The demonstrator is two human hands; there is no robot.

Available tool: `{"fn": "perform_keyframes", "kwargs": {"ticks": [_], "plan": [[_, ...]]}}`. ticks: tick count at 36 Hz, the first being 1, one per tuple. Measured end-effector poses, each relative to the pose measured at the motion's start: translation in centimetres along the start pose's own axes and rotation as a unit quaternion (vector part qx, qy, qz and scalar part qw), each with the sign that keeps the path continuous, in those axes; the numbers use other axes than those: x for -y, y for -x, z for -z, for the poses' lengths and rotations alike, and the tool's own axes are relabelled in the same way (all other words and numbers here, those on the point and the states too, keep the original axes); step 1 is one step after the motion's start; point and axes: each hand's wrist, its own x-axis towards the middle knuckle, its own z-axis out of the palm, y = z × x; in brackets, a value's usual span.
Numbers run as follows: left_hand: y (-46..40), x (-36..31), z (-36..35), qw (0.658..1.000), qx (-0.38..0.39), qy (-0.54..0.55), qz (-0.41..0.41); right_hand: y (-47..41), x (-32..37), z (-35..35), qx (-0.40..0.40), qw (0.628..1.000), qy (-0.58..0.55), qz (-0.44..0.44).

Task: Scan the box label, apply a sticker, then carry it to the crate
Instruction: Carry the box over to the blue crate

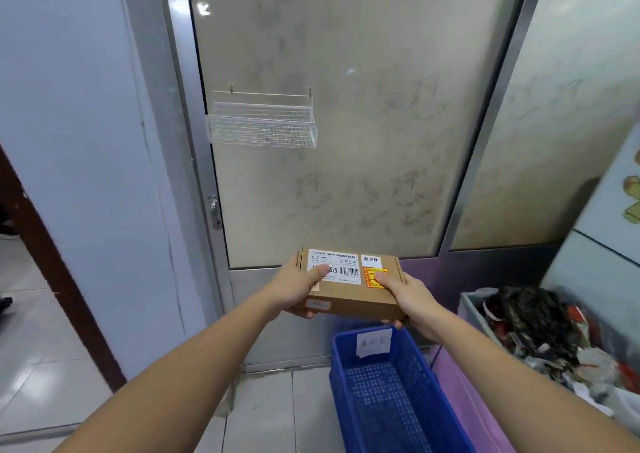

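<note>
A small brown cardboard box (353, 297) is held in the air in front of me, level, above the far end of a blue plastic crate (398, 400). My left hand (298, 288) grips its left end, thumb on the white barcode label (334, 266). My right hand (408, 297) grips the right end, thumb pressed on a yellow-and-red sticker (372, 274). A small white sticker with printed characters (371, 260) sits above the yellow one. The crate stands on the tiled floor, holds nothing visible, and has a white paper tag (374, 342) on its far wall.
A frosted glass door (346, 123) with a metal frame is straight ahead, with a white wire basket (263, 123) hung on it. A purple surface (460, 393) borders the crate on the right, with a bin of mixed scraps (540, 328) beyond. A doorway opens at left.
</note>
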Motion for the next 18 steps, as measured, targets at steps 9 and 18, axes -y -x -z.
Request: {"fn": "perform_keyframes", "kwargs": {"ticks": [9, 18], "plan": [[-13.7, 0.3, 3.0, 0.999, 0.024, -0.011, -0.039, -11.3, 2.0, -0.9, -0.044, 0.999, -0.009, 0.007], [-27.6, 1.2, 1.7, 0.988, 0.127, -0.065, -0.06, -19.1, -1.1, -0.4, -0.164, 0.985, -0.046, -0.018]]}}
